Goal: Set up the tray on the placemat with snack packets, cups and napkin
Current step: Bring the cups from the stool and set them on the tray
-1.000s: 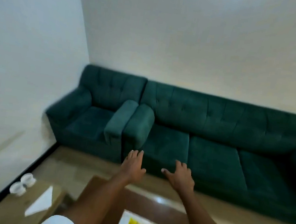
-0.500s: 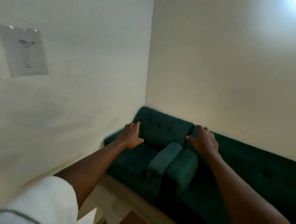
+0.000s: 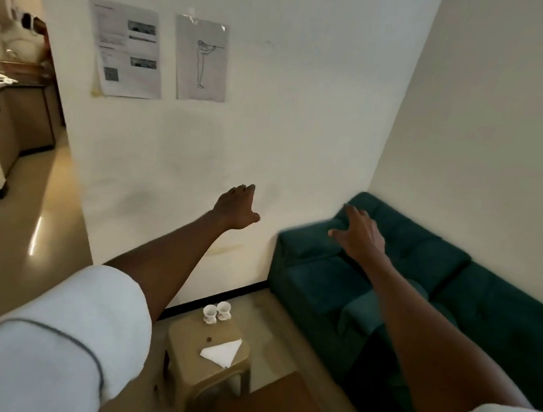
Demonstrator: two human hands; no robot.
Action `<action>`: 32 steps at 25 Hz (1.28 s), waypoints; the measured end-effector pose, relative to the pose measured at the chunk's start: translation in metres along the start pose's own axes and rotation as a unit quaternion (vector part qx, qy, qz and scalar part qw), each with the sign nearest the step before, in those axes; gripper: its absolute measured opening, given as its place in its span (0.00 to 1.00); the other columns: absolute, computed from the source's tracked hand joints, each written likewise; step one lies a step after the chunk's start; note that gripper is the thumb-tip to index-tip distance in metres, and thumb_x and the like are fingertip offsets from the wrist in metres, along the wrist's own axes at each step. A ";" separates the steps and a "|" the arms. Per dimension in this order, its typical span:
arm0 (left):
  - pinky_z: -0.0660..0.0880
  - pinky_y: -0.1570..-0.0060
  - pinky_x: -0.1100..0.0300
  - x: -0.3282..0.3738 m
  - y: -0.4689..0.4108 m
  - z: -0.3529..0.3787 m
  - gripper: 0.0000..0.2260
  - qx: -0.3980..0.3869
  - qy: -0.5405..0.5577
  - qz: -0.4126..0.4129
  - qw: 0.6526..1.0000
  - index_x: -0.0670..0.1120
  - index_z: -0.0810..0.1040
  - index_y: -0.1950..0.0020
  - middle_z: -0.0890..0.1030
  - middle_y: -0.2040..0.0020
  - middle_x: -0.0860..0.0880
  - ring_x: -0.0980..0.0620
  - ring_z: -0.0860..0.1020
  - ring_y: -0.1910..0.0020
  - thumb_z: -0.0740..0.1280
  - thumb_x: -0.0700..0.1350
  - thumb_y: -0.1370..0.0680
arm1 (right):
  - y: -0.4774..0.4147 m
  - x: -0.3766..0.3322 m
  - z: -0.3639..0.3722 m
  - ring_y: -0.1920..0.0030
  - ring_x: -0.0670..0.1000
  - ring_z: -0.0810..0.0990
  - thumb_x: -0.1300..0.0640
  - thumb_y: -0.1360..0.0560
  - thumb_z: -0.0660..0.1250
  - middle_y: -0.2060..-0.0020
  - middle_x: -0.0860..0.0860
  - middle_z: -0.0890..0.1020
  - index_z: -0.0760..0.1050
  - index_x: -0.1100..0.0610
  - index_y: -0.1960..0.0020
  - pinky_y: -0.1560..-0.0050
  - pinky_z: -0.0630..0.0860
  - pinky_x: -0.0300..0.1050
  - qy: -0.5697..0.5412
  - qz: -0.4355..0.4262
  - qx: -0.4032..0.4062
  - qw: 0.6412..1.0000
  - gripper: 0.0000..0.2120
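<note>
Pale off-white walls (image 3: 308, 124) meet in a corner at the right. 2 printed sheets (image 3: 126, 50) hang taped side by side on the left wall. A dark green tufted sofa (image 3: 425, 288) sits against the right wall, its end in the corner. The glossy beige floor (image 3: 10, 240) reflects a streak of light. At the far left, an opening shows a room with brown cabinets (image 3: 19, 117).

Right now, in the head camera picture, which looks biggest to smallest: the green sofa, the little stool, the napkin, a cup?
1. Green sofa
2. Stool
3. Napkin
4. Cups, the two alike
</note>
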State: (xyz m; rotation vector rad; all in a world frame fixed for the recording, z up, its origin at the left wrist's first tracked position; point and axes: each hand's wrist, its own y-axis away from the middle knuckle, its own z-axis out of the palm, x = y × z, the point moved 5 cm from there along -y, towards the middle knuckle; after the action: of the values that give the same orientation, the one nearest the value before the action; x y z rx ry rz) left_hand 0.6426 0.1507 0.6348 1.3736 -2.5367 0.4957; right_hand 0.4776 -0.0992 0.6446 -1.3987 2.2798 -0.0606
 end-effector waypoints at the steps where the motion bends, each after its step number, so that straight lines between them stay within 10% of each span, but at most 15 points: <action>1: 0.70 0.33 0.45 -0.011 -0.006 0.000 0.34 0.001 -0.006 -0.010 1.000 0.41 0.64 0.24 0.72 0.28 0.40 0.39 0.71 0.29 0.72 0.54 0.25 | -0.007 -0.013 0.016 0.28 0.61 0.71 0.43 0.25 0.73 0.25 0.54 0.70 0.60 0.47 0.20 0.38 0.76 0.64 -0.004 -0.015 -0.017 1.000 0.38; 15: 0.74 0.41 0.43 -0.233 -0.131 0.198 0.34 -0.122 0.044 -0.131 0.983 0.43 0.59 0.23 0.68 0.29 0.40 0.35 0.73 0.33 0.69 0.51 0.24 | -0.163 -0.130 0.366 0.27 0.62 0.70 0.46 0.26 0.76 0.25 0.56 0.70 0.62 0.49 0.20 0.34 0.74 0.67 -0.008 -0.007 -0.209 0.978 0.40; 21: 0.75 0.47 0.46 -0.349 -0.140 0.378 0.24 -0.216 0.032 -0.195 0.956 0.42 0.68 0.32 0.72 0.35 0.41 0.37 0.75 0.37 0.70 0.47 0.24 | -0.193 -0.104 0.572 0.31 0.60 0.75 0.48 0.27 0.77 0.28 0.57 0.74 0.69 0.52 0.24 0.34 0.76 0.59 0.060 -0.006 -0.305 0.950 0.35; 32: 0.74 0.42 0.49 -0.391 -0.155 0.623 0.41 -0.305 0.007 -0.150 0.940 0.47 0.66 0.26 0.72 0.30 0.43 0.40 0.73 0.33 0.79 0.60 0.33 | -0.132 -0.012 0.826 0.27 0.66 0.68 0.54 0.32 0.82 0.20 0.55 0.61 0.59 0.47 0.19 0.36 0.77 0.64 0.094 -0.090 -0.394 0.910 0.49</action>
State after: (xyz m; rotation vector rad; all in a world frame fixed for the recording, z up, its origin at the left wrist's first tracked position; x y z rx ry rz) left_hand 0.9670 0.1290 -0.0427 1.4360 -2.1274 -0.3151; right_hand 0.9269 0.0118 -0.0518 -2.0602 2.4311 0.7838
